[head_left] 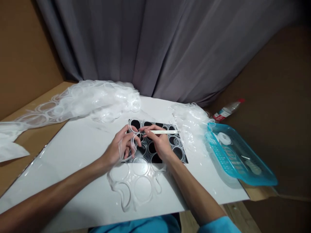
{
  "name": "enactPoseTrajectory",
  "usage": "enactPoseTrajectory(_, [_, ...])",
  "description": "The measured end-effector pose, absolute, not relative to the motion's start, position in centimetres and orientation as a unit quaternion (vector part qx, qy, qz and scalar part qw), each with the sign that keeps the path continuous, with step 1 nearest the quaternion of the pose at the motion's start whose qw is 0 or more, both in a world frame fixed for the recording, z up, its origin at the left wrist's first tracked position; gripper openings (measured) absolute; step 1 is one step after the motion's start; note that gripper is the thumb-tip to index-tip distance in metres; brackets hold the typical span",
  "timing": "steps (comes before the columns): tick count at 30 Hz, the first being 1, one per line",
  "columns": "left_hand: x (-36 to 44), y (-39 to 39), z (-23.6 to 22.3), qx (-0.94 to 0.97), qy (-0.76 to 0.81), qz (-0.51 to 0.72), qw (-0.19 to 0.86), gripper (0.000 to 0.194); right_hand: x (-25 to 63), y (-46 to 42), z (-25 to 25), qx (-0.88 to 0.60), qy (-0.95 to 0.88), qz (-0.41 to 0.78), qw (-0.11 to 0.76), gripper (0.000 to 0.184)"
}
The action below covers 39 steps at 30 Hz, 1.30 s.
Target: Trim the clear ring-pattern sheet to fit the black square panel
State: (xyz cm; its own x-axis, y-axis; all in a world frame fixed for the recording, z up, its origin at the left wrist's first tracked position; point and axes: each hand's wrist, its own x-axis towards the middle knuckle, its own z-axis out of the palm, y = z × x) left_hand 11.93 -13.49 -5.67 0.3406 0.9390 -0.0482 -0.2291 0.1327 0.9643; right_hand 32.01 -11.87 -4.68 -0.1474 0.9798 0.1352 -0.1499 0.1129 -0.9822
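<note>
Over a black sheet point(152, 148) in the middle of the table, both hands work close together. My right hand point(159, 140) is closed around a slim white stick-like tool point(166, 132), whose outer end points right. Clear plastic film with round cut-outs point(143, 188) lies across the black sheet and runs off its near edge onto the white board. My left hand point(123, 142) pinches part of this film, and a thin loop of it hangs round the fingers. The fingertips of the two hands nearly meet; what lies exactly between them is too small to make out.
A large heap of ring-cut clear film point(102, 97) lies at the back left, a smaller heap point(191, 123) at the right. A blue plastic basket point(243, 145) holds a white roll point(224, 138). Behind it leans a bottle with a red cap point(227, 111). A grey curtain point(145, 48) closes off the back.
</note>
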Motion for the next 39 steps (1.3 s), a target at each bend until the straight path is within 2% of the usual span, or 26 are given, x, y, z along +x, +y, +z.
enactPoseTrajectory(5, [12.5, -14.7, -5.5, 0.542, 0.368, 0.421, 0.627, 0.042, 32.0, -13.4, -5.5, -0.360, -0.517, 0.540, 0.558, 0.013])
enactPoseTrajectory(11, [12.8, -15.4, -5.9, 0.585, 0.374, 0.410, 0.591, 0.036, 31.6, -13.9, -5.6, -0.348, -0.505, 0.537, 0.579, 0.014])
enactPoseTrajectory(29, [12.4, -15.7, -5.8, 0.649, 0.443, 0.391, 0.480, 0.042, 30.8, -15.0, -5.5, -0.407, -0.487, 0.522, 0.570, 0.025])
enactPoseTrajectory(32, [12.2, -15.7, -5.7, 0.703, 0.468, 0.366, 0.390, 0.043, 30.7, -15.3, -5.4, -0.422, -0.517, 0.490, 0.561, 0.022])
enactPoseTrajectory(37, [11.9, -15.7, -6.3, 0.820, 0.453, 0.328, 0.123, 0.038, 30.3, -16.2, -4.9, -0.457, -0.582, 0.383, 0.552, 0.014])
enactPoseTrajectory(39, [11.9, -15.7, -6.5, 0.835, 0.443, 0.314, 0.085, 0.037, 30.1, -16.4, -4.9, -0.473, -0.588, 0.362, 0.547, 0.013])
